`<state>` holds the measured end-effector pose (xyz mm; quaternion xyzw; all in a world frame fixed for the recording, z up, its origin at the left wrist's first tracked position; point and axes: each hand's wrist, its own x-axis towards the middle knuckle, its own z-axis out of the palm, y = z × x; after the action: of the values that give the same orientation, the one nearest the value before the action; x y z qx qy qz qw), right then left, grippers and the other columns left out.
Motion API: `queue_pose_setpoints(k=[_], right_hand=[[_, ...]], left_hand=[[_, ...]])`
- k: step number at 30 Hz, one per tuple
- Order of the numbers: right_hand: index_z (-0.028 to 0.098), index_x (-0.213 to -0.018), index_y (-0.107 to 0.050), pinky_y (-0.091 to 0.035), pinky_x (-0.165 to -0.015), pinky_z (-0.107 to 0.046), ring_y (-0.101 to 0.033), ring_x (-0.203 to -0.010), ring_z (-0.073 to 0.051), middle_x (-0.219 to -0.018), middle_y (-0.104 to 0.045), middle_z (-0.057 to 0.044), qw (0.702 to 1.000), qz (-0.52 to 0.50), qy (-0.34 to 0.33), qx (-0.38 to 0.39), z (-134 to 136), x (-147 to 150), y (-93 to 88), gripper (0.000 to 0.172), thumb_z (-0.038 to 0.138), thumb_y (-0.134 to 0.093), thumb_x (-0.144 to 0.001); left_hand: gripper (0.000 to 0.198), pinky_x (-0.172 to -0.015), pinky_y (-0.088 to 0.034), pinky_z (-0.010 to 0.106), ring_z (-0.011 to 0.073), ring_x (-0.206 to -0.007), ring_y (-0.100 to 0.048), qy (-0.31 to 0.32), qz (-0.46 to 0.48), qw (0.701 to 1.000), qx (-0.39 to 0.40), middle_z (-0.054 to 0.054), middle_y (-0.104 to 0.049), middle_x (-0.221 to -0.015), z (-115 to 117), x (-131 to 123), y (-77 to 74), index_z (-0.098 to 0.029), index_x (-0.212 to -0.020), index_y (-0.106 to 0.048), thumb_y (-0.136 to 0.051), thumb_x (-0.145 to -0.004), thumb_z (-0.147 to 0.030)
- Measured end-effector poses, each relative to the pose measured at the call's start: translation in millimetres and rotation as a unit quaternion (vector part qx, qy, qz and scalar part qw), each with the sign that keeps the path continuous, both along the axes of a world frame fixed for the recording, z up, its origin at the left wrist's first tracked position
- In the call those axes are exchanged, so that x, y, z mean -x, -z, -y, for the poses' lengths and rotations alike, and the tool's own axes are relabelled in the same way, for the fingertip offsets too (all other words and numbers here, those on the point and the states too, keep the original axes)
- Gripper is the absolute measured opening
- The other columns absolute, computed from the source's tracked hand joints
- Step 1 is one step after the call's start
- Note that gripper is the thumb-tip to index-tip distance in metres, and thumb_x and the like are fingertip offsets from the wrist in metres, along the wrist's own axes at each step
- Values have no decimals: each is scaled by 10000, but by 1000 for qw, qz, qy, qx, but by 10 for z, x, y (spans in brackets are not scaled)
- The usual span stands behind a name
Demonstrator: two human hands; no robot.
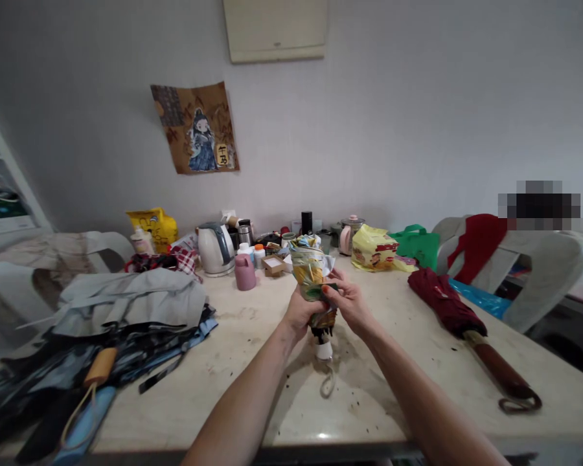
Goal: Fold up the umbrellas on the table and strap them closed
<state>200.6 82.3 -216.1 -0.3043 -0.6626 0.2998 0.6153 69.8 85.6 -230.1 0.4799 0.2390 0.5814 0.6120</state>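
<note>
Both hands are on a folded umbrella [307, 259] with a yellow, green and pale blue pattern, held above the middle of the table. Its white handle [324, 351] points toward me, and a pale wrist loop [328, 383] hangs from it. My left hand [302, 312] is wrapped round the umbrella's lower left side. From the right, my right hand [346, 296] pinches a dark green piece, maybe the closing strap, against the cloth. Dark rib tips show just above the handle. My palms hide part of the cloth.
Several loose umbrellas, with a grey canopy [131, 301] on top, lie at left. A rolled maroon umbrella [444, 301] lies at right. Along the back stand a kettle [214, 249], a pink jug [245, 272] and a yellow package [375, 249]. A person sits beyond the right chair [539, 291].
</note>
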Motion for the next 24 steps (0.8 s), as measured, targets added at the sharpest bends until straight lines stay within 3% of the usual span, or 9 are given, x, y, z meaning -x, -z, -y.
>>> queue_pose_setpoints(k=[2, 4, 6, 10, 16, 19, 21, 24], right_hand=[[244, -727, -759, -409, -963, -416, -511, -1051, -259, -1124, -571, -88, 994, 47, 87, -40, -8, -14, 2, 162, 403, -727, -729], [242, -728, -756, -417, -918, -424, -515, -960, -248, -1022, -574, -95, 982, 86, 157, -67, -6, -25, 15, 111, 342, -707, -732], [237, -718, -742, -433, -831, -387, -520, -857, -224, -886, -577, -80, 976, 102, 175, -78, 10, -23, 27, 124, 313, -659, -772], [234, -721, -724, -414, -674, -317, -522, -672, -172, -717, -597, -38, 987, 70, 134, -47, 72, 23, 28, 141, 290, -623, -802], [201, -670, -699, -401, -615, -294, -536, -628, -159, -667, -643, -27, 995, -53, 76, 27, 135, 0, -70, 113, 307, -689, -708], [187, -613, -661, -303, -503, -262, -411, -503, -102, -532, -539, 12, 984, -152, 52, 75, 102, -90, -114, 203, 364, -759, -628], [178, -585, -626, -198, -456, -249, -301, -447, -67, -468, -447, 45, 971, -205, 25, 120, 67, -128, -113, 294, 406, -811, -557], [165, -586, -603, -154, -452, -234, -280, -437, -48, -473, -438, 55, 957, -227, -33, 178, 34, -113, -72, 396, 450, -860, -489]], left_hand=[[512, -714, -518, 287, 161, -721, -634, -24, -15, 1000, -1, 38, -714, -853, -10, 4, -8, -127, -952, -665, -739, -448, -69], [525, -680, -509, 268, 151, -696, -623, -52, -28, 998, 2, 27, -709, -828, -15, -14, -5, -123, -947, -650, -737, -434, -54], [535, -662, -504, 257, 146, -680, -618, -76, -34, 997, 5, 18, -706, -809, -18, -28, 0, -125, -938, -637, -741, -420, -42], [484, -661, -502, 264, 143, -666, -613, -87, -45, 995, 4, 17, -701, -778, -24, -16, 3, -125, -890, -626, -740, -425, -55], [546, -680, -491, 280, 156, -699, -617, -128, -60, 990, 26, 14, -699, -789, -56, -42, 60, -148, -920, -599, -726, -402, -35], [489, -629, -470, 268, 139, -640, -592, -138, -60, 987, 53, -7, -675, -724, -57, -54, 74, -153, -864, -591, -680, -398, -36], [420, -604, -470, 270, 135, -601, -583, -92, -51, 993, 50, 4, -668, -695, -35, -36, 58, -134, -818, -607, -679, -409, -71], [397, -558, -467, 257, 124, -555, -576, 23, -8, 999, 42, 25, -659, -679, 17, 23, 20, -107, -824, -634, -719, -437, -139]])
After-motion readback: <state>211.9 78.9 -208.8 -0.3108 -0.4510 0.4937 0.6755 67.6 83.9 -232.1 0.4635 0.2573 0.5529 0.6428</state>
